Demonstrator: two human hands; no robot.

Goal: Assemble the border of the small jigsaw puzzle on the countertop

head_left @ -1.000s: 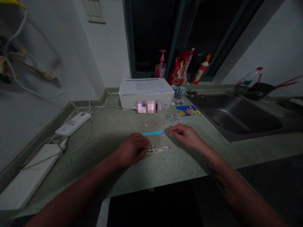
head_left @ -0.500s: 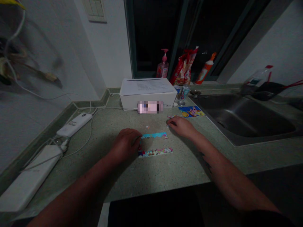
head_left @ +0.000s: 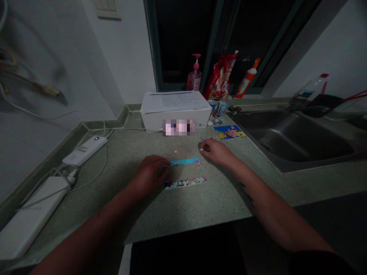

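Note:
Partly joined jigsaw strips lie on the counter: a blue top strip point(head_left: 185, 162) and a colourful bottom strip point(head_left: 187, 182), with bare counter showing between them. My left hand point(head_left: 151, 172) rests at their left side, thumb and fingers apart, fingertips against the edge and covering part of it. Beyond the top strip's right end, my right hand point(head_left: 218, 151) pinches a small jigsaw piece point(head_left: 201, 149) between thumb and fingers. One loose piece point(head_left: 176, 152) lies above the top strip. More loose pieces point(head_left: 207, 139) sit just behind my right hand, partly hidden.
A blue picture card point(head_left: 230, 132) lies beside the sink point(head_left: 301, 133). Behind the puzzle stands a white box point(head_left: 176, 109) with a phone point(head_left: 179, 127) leaning on it. Cans point(head_left: 220, 109) stand beside the box. A power bank point(head_left: 85, 150) and cables occupy the left.
The view has shifted slightly. My right hand has drawn back a little from the loose pieces, and a piece now shows at its fingertips. My left hand stays at the puzzle's left edge.

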